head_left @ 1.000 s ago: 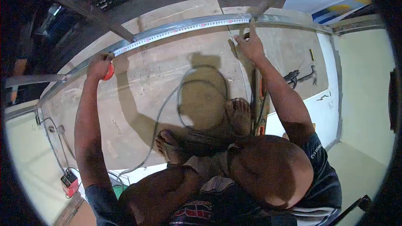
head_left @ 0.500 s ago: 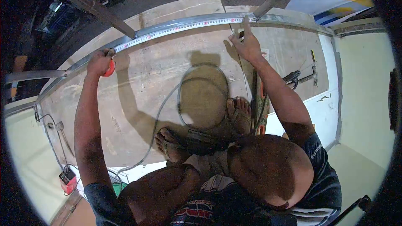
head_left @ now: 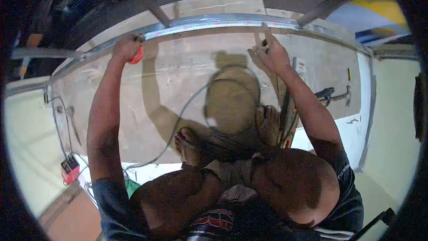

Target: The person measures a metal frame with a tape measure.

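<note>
A long metal bar [head_left: 200, 19] lies across the wooden board [head_left: 178, 71], and a white tape blade [head_left: 214, 24] is stretched along it. My left hand [head_left: 127, 48] grips the orange-red tape measure [head_left: 136, 56] at the blade's left end, near the bar. Over the blade's right part, my right hand [head_left: 274, 55] has its index finger stretched out to the tape and its thumb apart, with no object visible in it. The blade's numbers are blurred.
Two uprights [head_left: 149, 1] [head_left: 334, 1] rise from the bar. A grey cable [head_left: 180, 116] curves between my feet [head_left: 189, 145] [head_left: 268, 122]. At right lie a hammer [head_left: 342, 96] and a black-handled tool [head_left: 325, 93]. A red-black box [head_left: 70, 171] stands at lower left.
The view has shifted, so the scene sits further right. My right index finger has moved left along the tape, away from the right upright. My left hand still holds the tape measure.
</note>
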Demonstrator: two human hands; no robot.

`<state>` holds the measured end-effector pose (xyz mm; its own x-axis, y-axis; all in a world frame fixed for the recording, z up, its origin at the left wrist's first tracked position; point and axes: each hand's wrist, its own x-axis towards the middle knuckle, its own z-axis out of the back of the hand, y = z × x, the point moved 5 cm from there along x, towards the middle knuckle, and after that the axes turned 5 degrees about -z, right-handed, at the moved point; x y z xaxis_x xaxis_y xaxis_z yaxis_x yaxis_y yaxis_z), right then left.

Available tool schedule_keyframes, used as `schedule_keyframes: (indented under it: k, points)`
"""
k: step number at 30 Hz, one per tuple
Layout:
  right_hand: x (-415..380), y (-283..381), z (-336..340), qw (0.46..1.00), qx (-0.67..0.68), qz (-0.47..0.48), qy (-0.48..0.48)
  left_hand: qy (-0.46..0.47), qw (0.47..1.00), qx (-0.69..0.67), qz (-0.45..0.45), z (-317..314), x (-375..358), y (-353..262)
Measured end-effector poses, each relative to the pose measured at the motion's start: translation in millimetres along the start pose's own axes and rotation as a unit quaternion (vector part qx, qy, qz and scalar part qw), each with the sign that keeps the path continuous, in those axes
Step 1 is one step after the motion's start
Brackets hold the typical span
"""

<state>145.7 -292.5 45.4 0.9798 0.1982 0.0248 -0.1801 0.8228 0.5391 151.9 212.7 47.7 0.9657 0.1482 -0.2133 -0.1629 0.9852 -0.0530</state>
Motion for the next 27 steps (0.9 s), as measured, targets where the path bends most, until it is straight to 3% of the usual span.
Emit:
schedule_keyframes:
  k: [1,5,9,13,15,18,22,24,27]
  points:
    - [1.7,0.2,-5.1,1.000,-0.022,-0.006,0.010,0.030,0.999,-0.013,0.024,20.7,-14.5,-25.0]
    - [1.2,32.6,-15.9,0.996,-0.030,-0.010,0.086,0.064,0.997,-0.035,-0.017,9.4,-3.1,-16.2]
    - [5.1,53.0,-42.2,0.991,-0.062,0.094,0.074,0.030,0.999,-0.037,0.004,11.2,-7.6,-16.4]
    - [11.4,84.8,-58.8,0.981,-0.088,0.113,0.130,0.031,0.998,-0.048,-0.006,18.6,-10.9,-21.5]
    - [12.3,105.7,-64.2,0.968,-0.056,0.209,0.129,0.042,0.998,-0.054,-0.004,19.6,-12.3,-24.0]
    - [24.8,121.8,-80.7,0.957,-0.120,0.162,0.210,0.066,0.995,-0.071,0.007,14.1,-7.8,-22.1]
    - [32.3,124.4,-102.9,0.959,-0.108,0.213,0.156,0.036,0.998,-0.049,0.001,13.0,-10.1,-19.9]
    - [24.4,129.7,-88.5,0.967,-0.091,0.155,0.180,0.003,0.998,-0.036,-0.053,10.5,-7.5,-17.9]
    - [15.5,120.2,-77.5,0.974,-0.043,0.116,0.190,-0.042,0.996,-0.058,-0.053,7.0,-6.9,-12.9]
